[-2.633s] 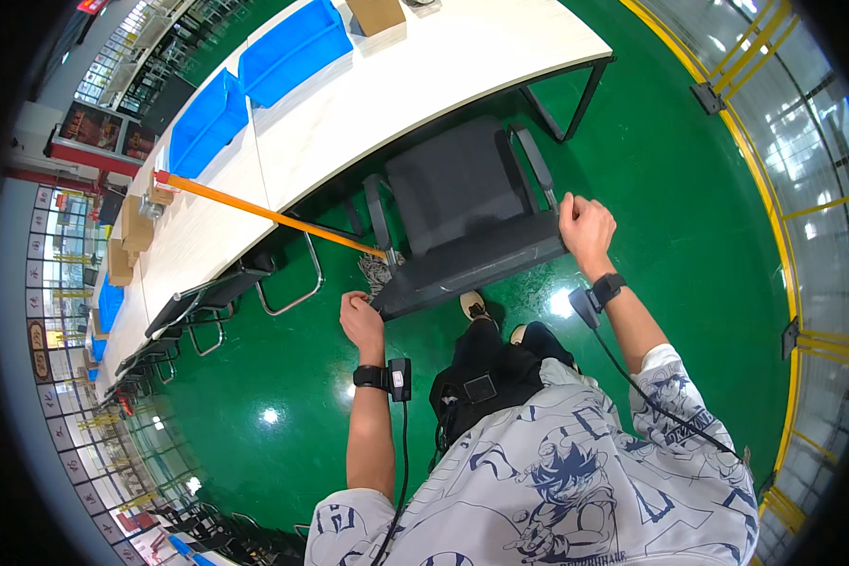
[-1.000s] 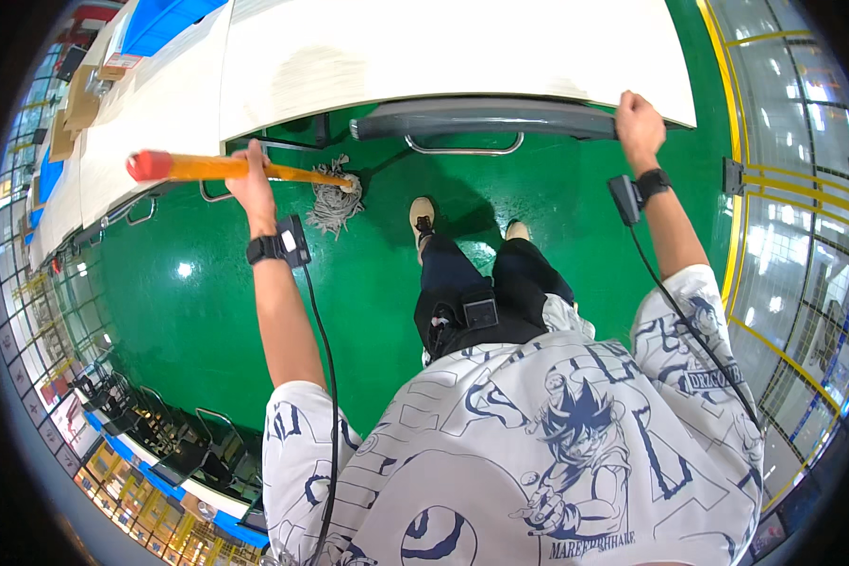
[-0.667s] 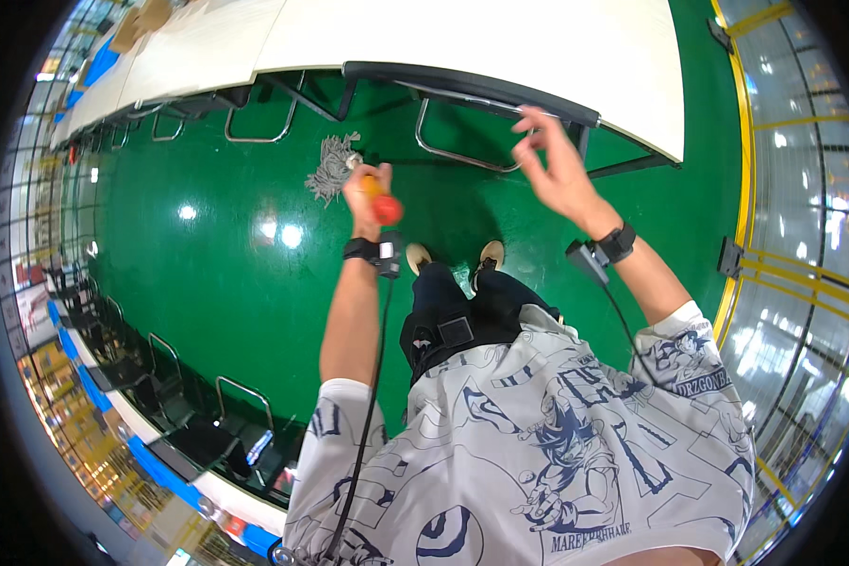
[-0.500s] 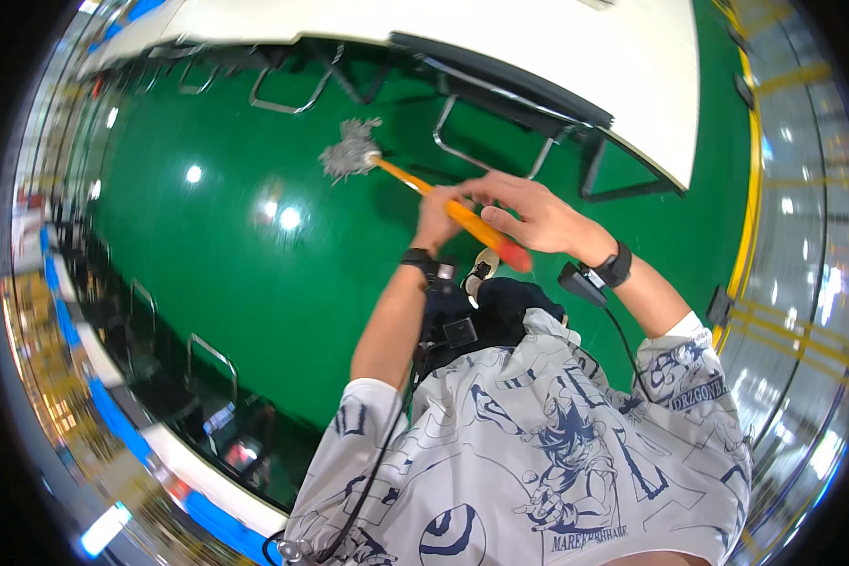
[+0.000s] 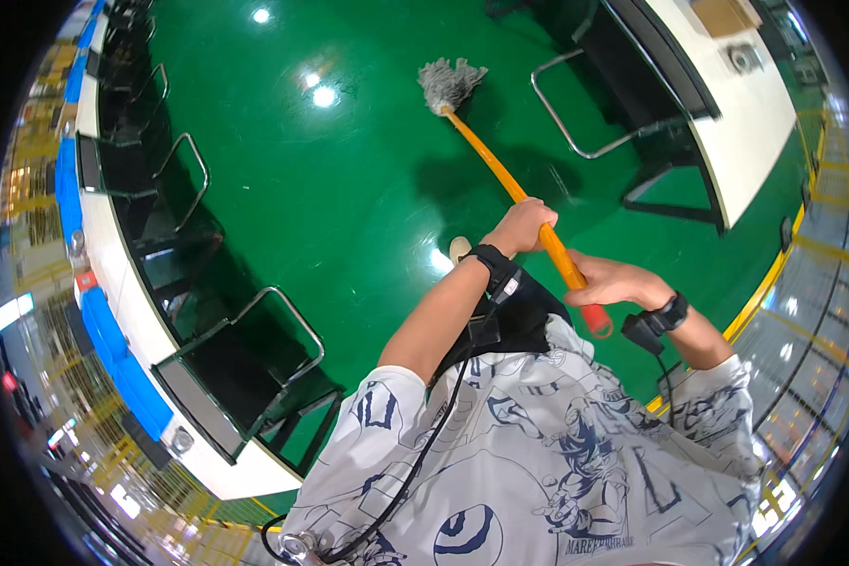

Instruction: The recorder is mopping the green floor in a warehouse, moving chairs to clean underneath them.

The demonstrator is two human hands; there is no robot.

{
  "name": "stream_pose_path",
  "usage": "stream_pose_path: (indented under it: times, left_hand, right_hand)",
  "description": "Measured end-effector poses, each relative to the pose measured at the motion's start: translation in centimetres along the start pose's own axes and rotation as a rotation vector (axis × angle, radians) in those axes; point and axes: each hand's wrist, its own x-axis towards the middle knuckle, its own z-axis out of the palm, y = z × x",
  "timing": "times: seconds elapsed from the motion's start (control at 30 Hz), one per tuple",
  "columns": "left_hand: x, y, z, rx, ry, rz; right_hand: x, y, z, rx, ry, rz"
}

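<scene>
A mop with an orange handle point(image 5: 491, 162) slants from my body out over the green floor. Its grey string head point(image 5: 450, 85) rests on the floor ahead, strands spread. My left hand point(image 5: 524, 226) is wrapped around the middle of the handle. Closer to me, my right hand point(image 5: 615, 281) grips the upper handle just above its red end cap point(image 5: 596, 321), thumb toward the cap. Some of the right fingers are hidden by the handle. Both wrists wear black bands with small devices.
Shiny green floor point(image 5: 283, 189) stretches ahead. On the left runs a white table point(image 5: 219, 464) with blue items and metal-framed chairs point(image 5: 219, 363). A chair point(image 5: 623, 85) and a white table point(image 5: 747, 151) carrying a cardboard box stand at the right. A yellow line point(image 5: 764, 288) borders the floor.
My view has turned right. The mop now points farther ahead, its head shifted right and up in view. My right hand, loosely over the handle before, now closes around it near the red end.
</scene>
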Motion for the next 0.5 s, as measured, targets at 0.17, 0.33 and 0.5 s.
stream_pose_path:
  times: [0.17,0.33,0.5]
  left_hand:
    - [-3.7,5.2,4.6,-0.045,0.037,-0.121]
    - [-6.0,7.8,12.3,-0.057,-0.192,-0.168]
    - [-8.1,10.1,17.3,-0.101,-0.179,-0.432]
  right_hand:
    - [-6.9,-0.6,4.0,-0.047,-0.002,0.116]
    - [-13.7,4.7,9.6,0.604,-0.014,0.216]
    - [-19.4,8.5,17.5,0.323,0.328,0.356]
